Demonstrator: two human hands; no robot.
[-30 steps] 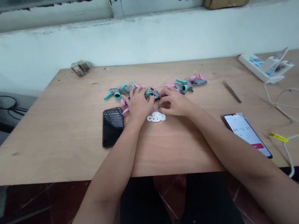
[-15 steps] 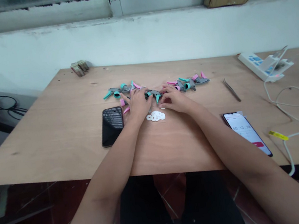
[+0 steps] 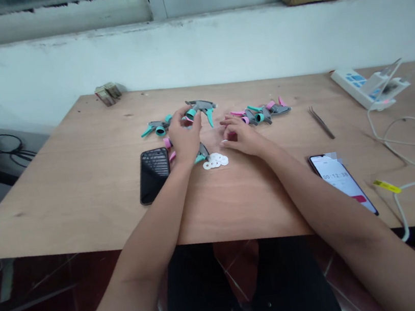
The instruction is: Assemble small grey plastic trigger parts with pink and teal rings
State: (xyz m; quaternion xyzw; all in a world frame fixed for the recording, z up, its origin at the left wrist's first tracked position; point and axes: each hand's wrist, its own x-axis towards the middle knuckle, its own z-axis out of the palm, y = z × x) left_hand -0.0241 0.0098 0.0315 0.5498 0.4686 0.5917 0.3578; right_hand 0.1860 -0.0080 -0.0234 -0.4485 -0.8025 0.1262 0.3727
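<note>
My left hand is raised over the plywood table, its fingertips at the teal collar of a grey plastic spray trigger head. Under that palm lies a similar grey and teal part, partly hidden. Small white washers sit in a loose pile between my hands. My right hand rests on the wood beside them, empty, fingers slightly curled. Just past its fingertips lie grey, teal and pink plastic parts. More such parts lie left of my left hand.
A black phone lies left of my left hand. A second phone shows a timer on the right. Tweezers, a power strip and a white cable lie further right. A small stack of packets stands at the back.
My left hand has lifted and moved back across the table. The grey trigger head that lay between my hands is now further back, at its fingertips. My right hand has barely moved.
</note>
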